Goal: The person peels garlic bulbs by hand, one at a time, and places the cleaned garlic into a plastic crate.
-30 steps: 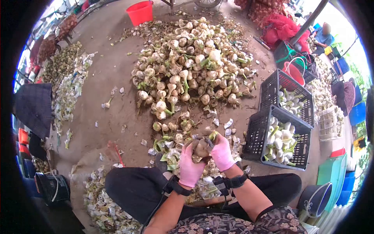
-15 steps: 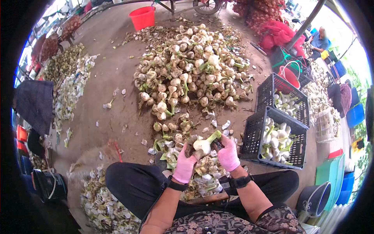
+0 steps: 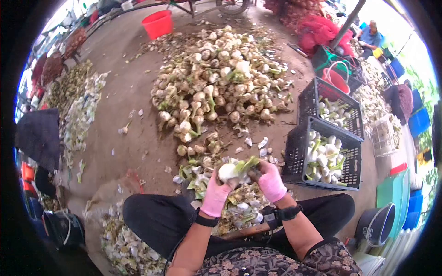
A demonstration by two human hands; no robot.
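Note:
My left hand [image 3: 215, 195], in a pink glove with dirty fingertips, is closed around a white garlic bulb [image 3: 226, 172] above my lap. Its green stalk [image 3: 246, 164] points right, where the fingers of my right hand [image 3: 272, 185], gloved alike, are closed on the stalk and its loose outer skin. A dark shape at the right fingers is blurred. Below both hands lie peeled skins and garlic trimmings [image 3: 239, 202] between my knees. In front rises a large heap of untrimmed garlic [image 3: 216, 78].
To the right stand two black crates, the nearer crate [image 3: 294, 161] holding cleaned garlic bulbs [image 3: 324, 158]. A red bucket [image 3: 157, 25] stands behind the heap. A dark bucket [image 3: 375, 225] is at lower right. Discarded skins [image 3: 131, 244] lie by my left knee. Another person [image 3: 369, 37] sits far right.
The bulb has turned and shifted left in my left hand. More skin and stalk now hang loose at my right fingers. The whole view has shifted slightly.

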